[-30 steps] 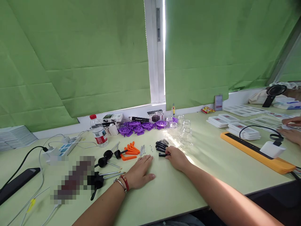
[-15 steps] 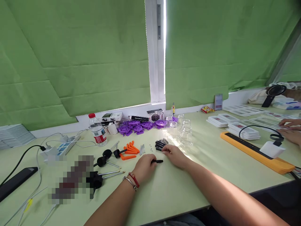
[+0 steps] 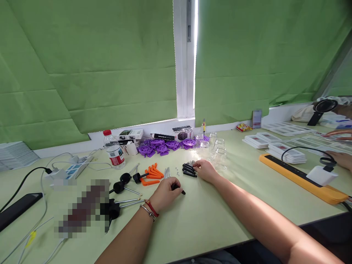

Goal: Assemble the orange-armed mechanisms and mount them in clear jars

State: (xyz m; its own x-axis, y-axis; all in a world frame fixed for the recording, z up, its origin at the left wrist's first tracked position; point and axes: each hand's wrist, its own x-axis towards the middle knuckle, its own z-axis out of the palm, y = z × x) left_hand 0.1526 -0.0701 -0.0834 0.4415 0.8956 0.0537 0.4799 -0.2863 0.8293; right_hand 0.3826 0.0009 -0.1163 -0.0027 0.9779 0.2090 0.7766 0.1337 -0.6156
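My left hand [image 3: 169, 190] is closed round a short black rod [image 3: 183, 191], whose end sticks out toward the right. My right hand [image 3: 203, 170] has its fingertips pressed together at a small pile of metal pieces [image 3: 191, 162]; what they hold, if anything, is too small to see. Several black rods [image 3: 189, 169] lie just left of those fingertips. Silver screws [image 3: 167, 172] and tiny metal bits [image 3: 177, 171] lie beyond my left hand. Orange parts [image 3: 154, 172] and black pieces with metal rods [image 3: 118, 187] lie to its left.
Purple parts [image 3: 162, 146], glass jars [image 3: 220, 156] and a red-capped bottle [image 3: 114, 152] stand toward the back. An orange power strip [image 3: 297, 178], stacked white cards [image 3: 286, 152] and another person's hands [image 3: 339, 159] are at the right. Cables run along the left.
My left hand has turned, and the black rod in it now points downward to the right. My right hand has moved slightly up and right, from the black rods to the metal pile.
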